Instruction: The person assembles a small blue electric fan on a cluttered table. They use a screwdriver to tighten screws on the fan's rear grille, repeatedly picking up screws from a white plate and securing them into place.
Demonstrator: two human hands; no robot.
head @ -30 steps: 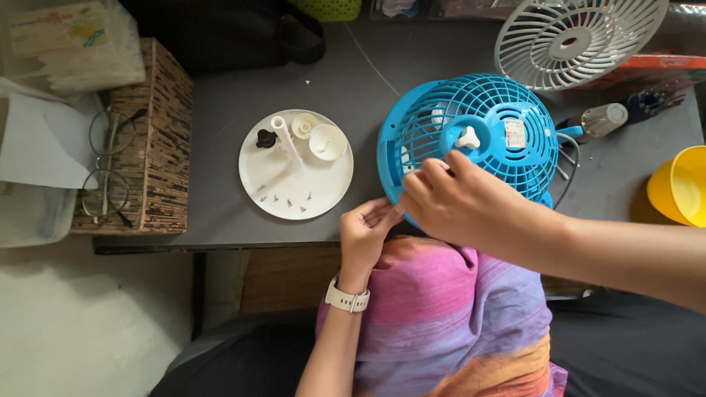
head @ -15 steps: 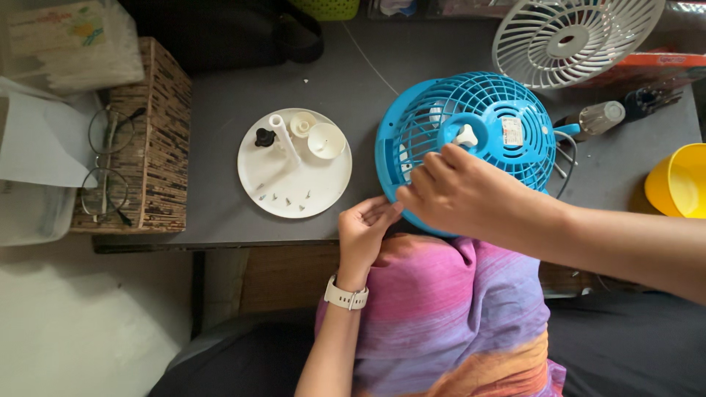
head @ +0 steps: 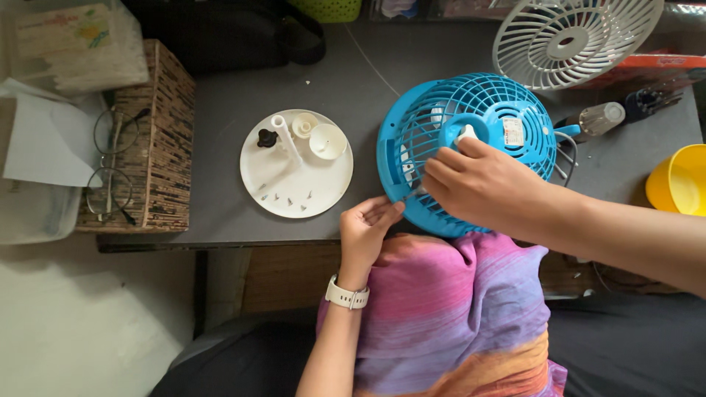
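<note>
We have the blue fan cage (head: 478,140) lying at the near edge of the grey bench (head: 220,110), its rim overhanging our lap so both hands can get at its edge from below and above. Our left hand (head: 365,234) comes up from beneath, fingers pinched together against the lower-left rim, apparently steadying it; whether something small sits between the fingertips we cannot tell. Our right hand (head: 482,184) lies across the cage's face, fingers curled closed around a thin metal tool (head: 413,194) whose tip points at the rim just beside the left fingertips, which suggests the work is at that one spot. To the left a white round plate (head: 254,173) keeps loose parts together: small screws (head: 287,198), a black knob (head: 266,138), white caps (head: 327,141). A white fan grille (head: 577,37) rests apart at the far side, a screwdriver with a clear handle (head: 603,117) beside the cage, and a yellow bowl (head: 680,187) at the right. Two pairs of spectacles (head: 110,165) lie on a woven box (head: 158,140).
</note>
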